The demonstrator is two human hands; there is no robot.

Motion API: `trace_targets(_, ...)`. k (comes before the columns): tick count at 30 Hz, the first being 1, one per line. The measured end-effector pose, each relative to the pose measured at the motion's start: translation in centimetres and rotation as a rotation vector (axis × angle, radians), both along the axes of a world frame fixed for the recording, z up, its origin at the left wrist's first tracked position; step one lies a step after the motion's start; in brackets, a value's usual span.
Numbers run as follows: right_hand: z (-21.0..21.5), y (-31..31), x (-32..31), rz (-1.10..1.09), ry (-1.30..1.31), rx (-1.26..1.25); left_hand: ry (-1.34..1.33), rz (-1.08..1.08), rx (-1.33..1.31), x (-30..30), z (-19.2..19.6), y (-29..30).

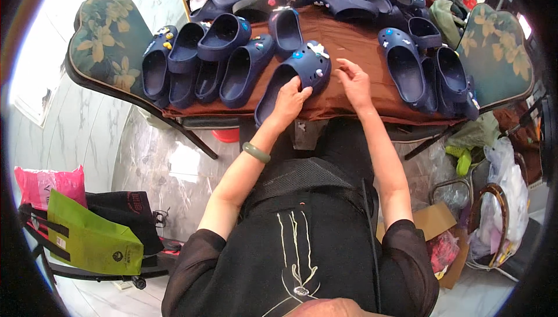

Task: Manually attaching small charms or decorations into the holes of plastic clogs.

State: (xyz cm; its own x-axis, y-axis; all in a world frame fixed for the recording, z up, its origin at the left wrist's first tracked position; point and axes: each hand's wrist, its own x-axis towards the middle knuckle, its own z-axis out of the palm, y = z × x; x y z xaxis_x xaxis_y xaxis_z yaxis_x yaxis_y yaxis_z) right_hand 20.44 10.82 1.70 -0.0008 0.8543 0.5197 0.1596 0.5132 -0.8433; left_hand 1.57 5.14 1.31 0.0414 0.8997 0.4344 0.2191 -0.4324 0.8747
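A navy clog (317,67) with colourful charms on its toe lies tilted at the table's near edge, toe pointing away to the right. My left hand (289,100) grips it at the opening's rim, a green bangle round the wrist. To the right of that clog, my right hand (356,82) hovers over the brown cloth (349,43), fingers loosely bent and apart, with nothing visible in them. Just beyond the held clog is another navy clog (286,31). Several charmed clogs (239,75) stand in a row on the left, and more clogs (405,70) sit at the right.
A heap of navy clogs (343,4) covers the table's far side. Floral chair backs (107,43) flank the table. On the left, a green bag (93,238) and pink package (52,186) rest on a chair. A plastic-bag-covered basket (497,212) and cardboard box (433,221) stand at right.
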Motion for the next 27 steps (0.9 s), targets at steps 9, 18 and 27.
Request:
trace_targets(9,-0.3,-5.4,-4.7,-0.146,-0.209,0.398,0.05,-0.017,-0.046,0.7,-0.9,-1.5)
trace_targets(18,-0.4,-5.4,-4.7,-0.186,-0.257,0.507,-0.028,-0.103,-0.041,0.5,0.1,-0.9)
trace_targets(27,-0.1,-6.2,-5.0,-0.288,-0.525,0.673,-0.059,-0.104,-0.037,0.5,-0.8,-0.4)
